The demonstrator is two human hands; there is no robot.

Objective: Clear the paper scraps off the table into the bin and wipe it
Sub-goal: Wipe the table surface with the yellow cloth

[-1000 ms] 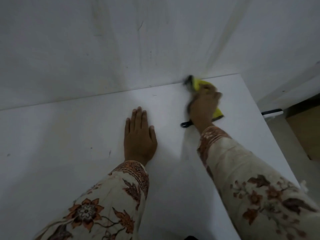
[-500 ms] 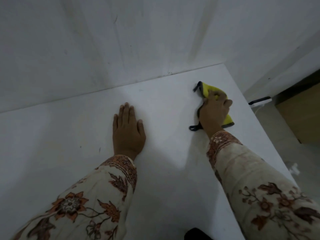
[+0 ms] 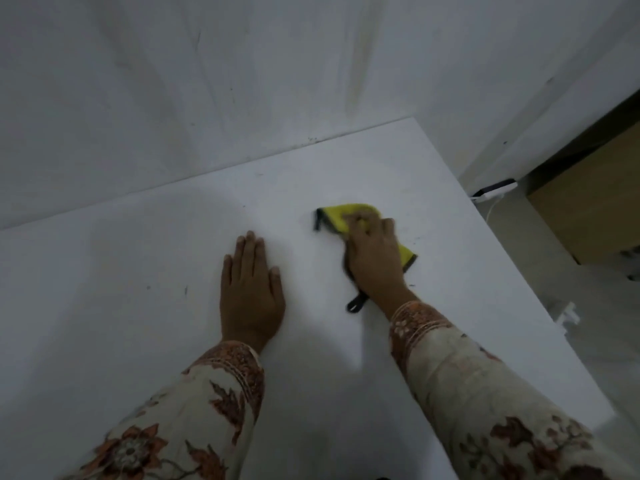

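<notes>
R hand presses a yellow cloth w/ dark edging onto the white table, fingers curled over it (blurred, so exact hold unclear), approx 1 o'clock from L hand. L hand lies flat, fingers straight, holding nothing. Wooden cabinet at 3 o'clock, contents not visible.

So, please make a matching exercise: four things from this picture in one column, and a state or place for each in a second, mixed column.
1. left hand
2. right hand
3. cloth
4. cable

a. yellow with dark edge
b. beyond the table's right edge
c. flat on the table
d. pressing the cloth

Pairs: 1-c, 2-d, 3-a, 4-b
</notes>
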